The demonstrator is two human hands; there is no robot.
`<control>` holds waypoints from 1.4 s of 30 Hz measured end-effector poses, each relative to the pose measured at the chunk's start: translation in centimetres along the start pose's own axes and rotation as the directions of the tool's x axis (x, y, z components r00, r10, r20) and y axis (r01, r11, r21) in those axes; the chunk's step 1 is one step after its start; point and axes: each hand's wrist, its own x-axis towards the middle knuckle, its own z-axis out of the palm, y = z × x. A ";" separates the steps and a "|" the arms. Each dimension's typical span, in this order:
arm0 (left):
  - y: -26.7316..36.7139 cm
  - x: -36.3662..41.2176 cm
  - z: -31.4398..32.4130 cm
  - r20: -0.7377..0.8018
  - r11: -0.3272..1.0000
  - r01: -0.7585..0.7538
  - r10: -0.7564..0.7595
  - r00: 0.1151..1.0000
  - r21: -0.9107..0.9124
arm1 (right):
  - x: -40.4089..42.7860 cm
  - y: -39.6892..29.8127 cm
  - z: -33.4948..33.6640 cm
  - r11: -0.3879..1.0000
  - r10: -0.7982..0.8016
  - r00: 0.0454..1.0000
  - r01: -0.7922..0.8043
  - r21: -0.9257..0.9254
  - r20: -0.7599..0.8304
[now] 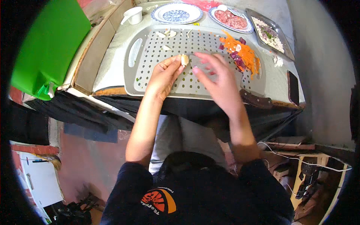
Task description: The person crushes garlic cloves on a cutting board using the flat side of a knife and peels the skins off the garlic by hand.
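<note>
Between the thumb and fingers of my left hand (164, 74) is a garlic clove (184, 60), raised over a grey perforated cutting board (130, 80). My right hand (216, 76), blurred, is just to the right of the clove with its fingers apart and nothing seen in them. Several garlic pieces (167, 47) lie on the board's far left part. Shredded carrot (247, 56) is heaped at the board's right, with purple onion pieces (238, 60) among it. Right of my right wrist, a knife's dark handle (256, 99) juts over the front edge; its blade is mostly hidden.
Along the back stand a white plastic cup (135, 16), a blue-patterned plate (176, 13) and a plate with ground meat (230, 21). A metal tray (274, 35) of pale chopped food is at right, above a phone (293, 88). A green container (47, 47) with a spigot stands left.
</note>
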 end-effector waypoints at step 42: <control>-1.1 -2.2 3.0 0.021 0.795 -0.336 0.379 0.925 0.505 | -1.8 3.1 3.5 0.763 0.354 0.931 -0.233 0.603 -0.088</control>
